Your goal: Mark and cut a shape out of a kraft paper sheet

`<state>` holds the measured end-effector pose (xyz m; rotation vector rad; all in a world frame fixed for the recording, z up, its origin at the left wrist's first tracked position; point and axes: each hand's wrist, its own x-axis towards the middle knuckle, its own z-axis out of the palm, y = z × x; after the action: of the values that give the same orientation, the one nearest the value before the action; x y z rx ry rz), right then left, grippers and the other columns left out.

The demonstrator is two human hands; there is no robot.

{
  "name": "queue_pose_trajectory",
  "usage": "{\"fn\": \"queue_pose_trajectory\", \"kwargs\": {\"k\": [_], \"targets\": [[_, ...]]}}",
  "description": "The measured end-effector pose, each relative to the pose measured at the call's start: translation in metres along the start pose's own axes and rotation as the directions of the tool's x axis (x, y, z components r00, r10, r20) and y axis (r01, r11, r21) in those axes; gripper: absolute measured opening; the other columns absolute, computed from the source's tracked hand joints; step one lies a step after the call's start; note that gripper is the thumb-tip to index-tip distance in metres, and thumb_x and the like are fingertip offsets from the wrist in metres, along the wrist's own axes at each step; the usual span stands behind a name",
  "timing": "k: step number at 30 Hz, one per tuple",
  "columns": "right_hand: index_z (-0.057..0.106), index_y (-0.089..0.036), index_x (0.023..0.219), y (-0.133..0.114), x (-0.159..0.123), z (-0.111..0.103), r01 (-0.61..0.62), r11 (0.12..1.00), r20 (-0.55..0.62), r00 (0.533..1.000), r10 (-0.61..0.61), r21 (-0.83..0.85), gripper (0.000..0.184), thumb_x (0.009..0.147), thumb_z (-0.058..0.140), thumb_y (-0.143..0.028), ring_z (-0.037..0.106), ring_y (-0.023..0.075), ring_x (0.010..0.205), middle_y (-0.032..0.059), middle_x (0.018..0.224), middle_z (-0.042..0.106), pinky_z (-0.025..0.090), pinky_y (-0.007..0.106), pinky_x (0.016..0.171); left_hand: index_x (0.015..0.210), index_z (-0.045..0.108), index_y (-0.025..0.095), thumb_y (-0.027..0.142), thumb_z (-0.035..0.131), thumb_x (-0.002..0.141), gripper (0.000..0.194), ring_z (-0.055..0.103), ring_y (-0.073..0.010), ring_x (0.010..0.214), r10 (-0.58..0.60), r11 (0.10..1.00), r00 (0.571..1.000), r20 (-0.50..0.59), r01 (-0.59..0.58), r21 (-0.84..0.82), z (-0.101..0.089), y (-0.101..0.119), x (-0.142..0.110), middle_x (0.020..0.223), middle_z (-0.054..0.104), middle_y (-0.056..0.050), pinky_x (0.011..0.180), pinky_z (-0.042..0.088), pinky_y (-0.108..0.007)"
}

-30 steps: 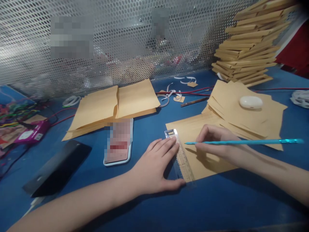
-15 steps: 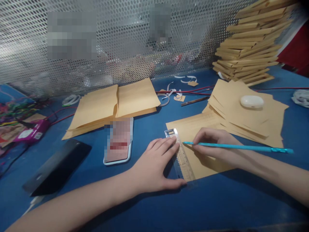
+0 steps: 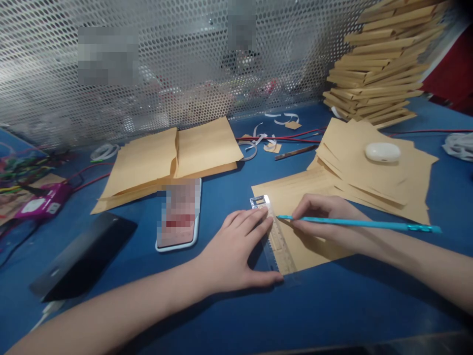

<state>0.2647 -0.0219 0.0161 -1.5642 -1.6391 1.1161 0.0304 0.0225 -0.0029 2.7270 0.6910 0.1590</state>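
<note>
My left hand [image 3: 236,249] lies with fingers spread, pressing down a clear ruler [image 3: 280,241]. The ruler rests along the left edge of a brown paper sheet [image 3: 314,254]. A light-blue pencil [image 3: 354,223] is pinched in my right hand [image 3: 328,219], its tip at the paper close to the ruler's right edge. Part of the ruler is hidden under my left fingers. Just behind the sheet, several loose brown papers [image 3: 369,182] overlap it, with a white rounded case [image 3: 382,152] on top.
A phone [image 3: 181,231] and a black power bank [image 3: 83,256] lie to the left. Behind the phone are folded brown papers [image 3: 144,158]. A tall stack of brown envelopes [image 3: 377,74] stands at the back right, by a perforated metal screen [image 3: 177,64]. Red cables [image 3: 284,139] cross the blue table.
The whole view has shifted slightly, so everything appears a little further left. Both hands, the ruler and the pencil keep nearly the same places on the paper.
</note>
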Motion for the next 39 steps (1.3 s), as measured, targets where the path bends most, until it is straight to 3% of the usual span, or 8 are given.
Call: {"fn": "queue_pose_trajectory", "kwargs": {"k": [13,21,29,39], "targets": [[0.064,-0.021,0.074,-0.002,0.001,-0.001,-0.016,0.999,0.004,1.0,0.016,-0.037,0.005,0.074,0.062,-0.026,0.063,0.0183,0.072,0.0008,0.074,0.068,0.048,0.029,0.065,0.142,0.038,0.016,0.072,0.058,0.073,0.091,0.033,-0.0332,0.134,0.001,1.0,1.0,0.001,-0.001,-0.001,0.001,-0.001,0.0,0.148,0.034,-0.015,0.11,0.023,-0.051],[0.064,-0.02,0.076,-0.005,0.0,-0.002,-0.023,0.999,0.023,0.999,0.024,-0.044,0.008,0.076,0.061,-0.028,0.061,0.0159,0.065,0.0012,0.071,0.067,0.046,0.025,0.055,0.143,0.035,0.018,0.071,0.058,0.073,0.091,0.033,-0.0343,0.134,0.004,1.0,1.0,0.004,-0.003,-0.025,0.001,-0.001,0.0,0.149,0.033,-0.014,0.11,0.02,-0.053],[0.064,-0.021,0.076,0.008,0.001,0.001,0.023,0.999,0.002,1.0,-0.023,-0.03,0.006,0.078,0.061,-0.027,0.063,0.0157,0.068,0.0003,0.074,0.069,0.047,0.026,0.059,0.143,0.037,0.016,0.073,0.057,0.073,0.093,0.033,-0.0335,0.134,-0.009,1.0,1.0,0.028,0.009,0.007,-0.002,0.0,0.001,0.149,0.033,-0.014,0.111,0.019,-0.053],[0.064,-0.021,0.07,-0.006,-0.004,-0.008,-0.027,1.0,0.12,0.992,0.028,-0.008,0.008,0.073,0.065,-0.028,0.062,0.017,0.067,0.0019,0.07,0.068,0.046,0.026,0.059,0.141,0.04,0.014,0.072,0.057,0.073,0.091,0.033,-0.0329,0.135,0.0,0.999,0.999,0.043,-0.001,0.033,-0.003,0.002,0.002,0.149,0.033,-0.015,0.111,0.018,-0.052]]}}
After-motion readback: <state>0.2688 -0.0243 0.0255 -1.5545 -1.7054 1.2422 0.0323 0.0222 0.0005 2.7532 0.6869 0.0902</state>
